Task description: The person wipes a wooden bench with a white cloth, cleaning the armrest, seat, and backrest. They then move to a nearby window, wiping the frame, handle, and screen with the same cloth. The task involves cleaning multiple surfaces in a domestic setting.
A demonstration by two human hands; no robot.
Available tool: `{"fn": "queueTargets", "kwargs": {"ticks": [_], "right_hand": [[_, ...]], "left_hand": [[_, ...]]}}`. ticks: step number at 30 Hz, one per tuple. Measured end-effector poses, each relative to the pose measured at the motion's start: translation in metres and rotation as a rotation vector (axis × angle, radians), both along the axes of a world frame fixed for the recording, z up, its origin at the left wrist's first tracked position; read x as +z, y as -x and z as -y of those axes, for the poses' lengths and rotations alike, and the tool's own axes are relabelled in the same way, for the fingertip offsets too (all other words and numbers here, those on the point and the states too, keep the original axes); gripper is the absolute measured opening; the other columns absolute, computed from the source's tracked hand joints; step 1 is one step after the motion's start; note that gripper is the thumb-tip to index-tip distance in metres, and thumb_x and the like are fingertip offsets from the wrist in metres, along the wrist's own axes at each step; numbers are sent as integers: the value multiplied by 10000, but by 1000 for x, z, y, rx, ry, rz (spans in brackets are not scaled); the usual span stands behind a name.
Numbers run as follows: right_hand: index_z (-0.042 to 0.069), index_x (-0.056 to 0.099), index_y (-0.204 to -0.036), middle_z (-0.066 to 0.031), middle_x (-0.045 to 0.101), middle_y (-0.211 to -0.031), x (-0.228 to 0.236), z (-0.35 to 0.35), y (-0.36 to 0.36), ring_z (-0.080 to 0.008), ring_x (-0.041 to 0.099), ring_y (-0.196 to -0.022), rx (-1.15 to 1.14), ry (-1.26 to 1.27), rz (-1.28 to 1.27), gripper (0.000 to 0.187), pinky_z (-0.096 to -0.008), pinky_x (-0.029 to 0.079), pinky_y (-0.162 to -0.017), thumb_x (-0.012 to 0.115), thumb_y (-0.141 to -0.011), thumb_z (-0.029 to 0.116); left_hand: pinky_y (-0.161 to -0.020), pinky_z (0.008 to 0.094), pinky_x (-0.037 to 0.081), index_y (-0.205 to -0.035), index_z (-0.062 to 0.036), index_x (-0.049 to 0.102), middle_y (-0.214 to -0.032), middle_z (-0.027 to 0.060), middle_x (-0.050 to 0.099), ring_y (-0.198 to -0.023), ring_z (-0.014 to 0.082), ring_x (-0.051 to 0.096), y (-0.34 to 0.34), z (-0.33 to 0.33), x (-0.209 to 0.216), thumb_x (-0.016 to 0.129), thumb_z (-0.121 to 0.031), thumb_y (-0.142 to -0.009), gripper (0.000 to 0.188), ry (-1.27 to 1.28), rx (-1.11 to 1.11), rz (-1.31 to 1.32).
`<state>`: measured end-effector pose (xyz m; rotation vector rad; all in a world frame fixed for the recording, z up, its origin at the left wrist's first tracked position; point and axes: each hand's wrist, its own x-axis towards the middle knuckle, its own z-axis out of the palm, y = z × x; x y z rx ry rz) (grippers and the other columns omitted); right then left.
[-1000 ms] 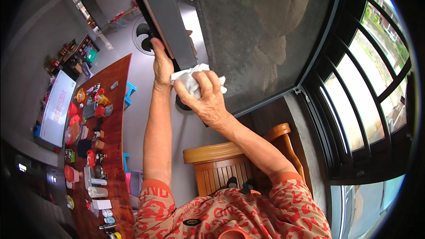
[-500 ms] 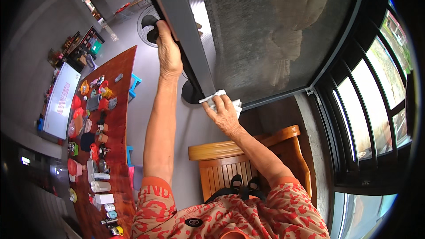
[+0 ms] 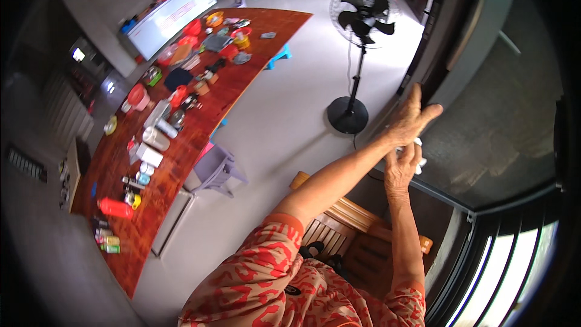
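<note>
A: Status of the cloth (image 3: 419, 161)?
B: White, clenched in the right hand (image 3: 402, 168), pressed at the dark glass pane (image 3: 496, 139), 3 o'clock of frame.
A: Left hand (image 3: 411, 120)?
B: Flat and released, fingers spread on the door frame (image 3: 433, 36) at 12 o'clock of the cloth. Both arms extended.
A: Advice?
B: Frame should be braced; even pressure and overlapping strokes are judged best.

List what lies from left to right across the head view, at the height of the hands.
Long wooden table → purple plastic stool → standing fan's round base → left hand on the dark door frame → mesh screen panel.
</note>
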<state>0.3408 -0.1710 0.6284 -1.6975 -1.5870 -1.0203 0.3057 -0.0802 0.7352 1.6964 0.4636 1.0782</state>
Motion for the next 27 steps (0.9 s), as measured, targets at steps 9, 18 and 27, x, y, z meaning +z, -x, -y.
{"fn": "queueTargets", "kwargs": {"ticks": [9,18,27], "right_hand": [[122,656,-1087,-163,491,-1146,-69,6,-24,-358,486,-1048,-19,169,-87,348,-448,459,-881,593,-752,54],[170,635,-1141,-193,460,-1140,-22,93,-34,-389,461,-1067,-18,163,-489,554,-453,457,-873,653,-643,-72],[100,591,-1204,-232,457,-1223,72,243,-193,-394,501,-1132,-521,-530,-327,643,-423,442,-941,545,-618,-161]], "left_hand": [[-1037,377,332,-1314,81,303,-1261,279,437,-1193,339,437,-24,-21,-5,568,-527,-890,787,-100,40,14],[-925,378,385,-1203,34,425,-1099,122,476,-1028,236,461,-20,-35,-10,508,-419,-957,523,-132,29,144],[-955,399,383,-1224,95,437,-1154,215,503,-1053,310,493,-53,-43,-32,467,-455,-967,607,-377,386,256]]}}
